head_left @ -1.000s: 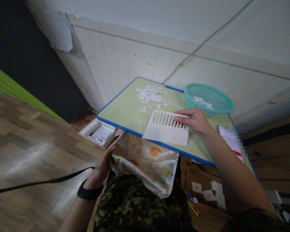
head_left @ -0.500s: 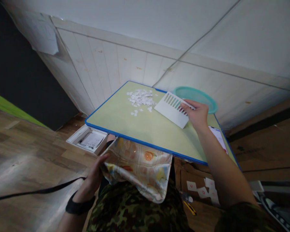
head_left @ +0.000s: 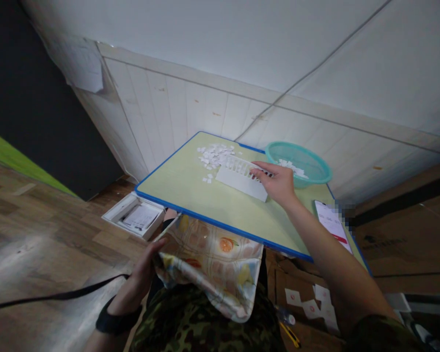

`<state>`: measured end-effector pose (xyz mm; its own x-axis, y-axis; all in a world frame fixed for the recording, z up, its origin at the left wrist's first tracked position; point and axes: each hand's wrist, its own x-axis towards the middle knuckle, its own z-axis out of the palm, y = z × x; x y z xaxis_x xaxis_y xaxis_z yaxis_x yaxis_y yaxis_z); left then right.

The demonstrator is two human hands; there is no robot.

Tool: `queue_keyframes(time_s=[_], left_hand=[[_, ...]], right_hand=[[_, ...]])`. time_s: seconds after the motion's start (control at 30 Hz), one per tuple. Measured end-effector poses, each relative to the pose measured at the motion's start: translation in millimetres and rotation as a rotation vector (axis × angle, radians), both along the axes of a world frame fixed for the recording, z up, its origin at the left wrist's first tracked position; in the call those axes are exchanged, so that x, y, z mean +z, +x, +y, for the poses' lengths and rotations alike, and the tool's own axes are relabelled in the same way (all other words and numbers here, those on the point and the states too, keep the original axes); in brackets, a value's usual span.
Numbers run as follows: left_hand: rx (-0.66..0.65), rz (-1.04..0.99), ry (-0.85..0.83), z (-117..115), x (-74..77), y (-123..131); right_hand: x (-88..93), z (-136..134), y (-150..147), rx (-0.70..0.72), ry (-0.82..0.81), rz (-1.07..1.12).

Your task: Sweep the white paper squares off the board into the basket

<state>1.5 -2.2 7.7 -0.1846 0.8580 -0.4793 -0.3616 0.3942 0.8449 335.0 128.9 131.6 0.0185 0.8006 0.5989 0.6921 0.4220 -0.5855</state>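
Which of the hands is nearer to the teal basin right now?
Right. The right hand is just in front of the teal basin, holding the slotted white card. The left hand is farther off, below the table's near edge, at the patterned cloth.

The card (head_left: 241,186) in the right grip (head_left: 277,183) is white; the desk (head_left: 172,181) beneath it is pale yellow-green, edged blue; the basin (head_left: 308,157) beyond it, turquoise. At the left grip (head_left: 143,266), the cloth (head_left: 214,259) shows orange fruit on cream-and-tan checks.
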Motion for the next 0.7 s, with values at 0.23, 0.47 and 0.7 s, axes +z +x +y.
queue_keyframes(time_s=[0.23, 0.47, 0.7], left_hand=[[0.025, 0.028, 0.095, -2.7, 3.8, -6.6], [0.021, 0.043, 0.097, 2.9, 5.9, -9.8], [0.075, 0.103, 0.049, 6.8, 2.0, -26.1]], right_hand=[[2.8, 18.3, -15.6, 0.003, 0.077, -0.088], [3.0, 40.2, -32.2, 0.024, 0.082, -0.076], [7.5, 42.3, -63.7, 0.128, 0.081, -0.127]])
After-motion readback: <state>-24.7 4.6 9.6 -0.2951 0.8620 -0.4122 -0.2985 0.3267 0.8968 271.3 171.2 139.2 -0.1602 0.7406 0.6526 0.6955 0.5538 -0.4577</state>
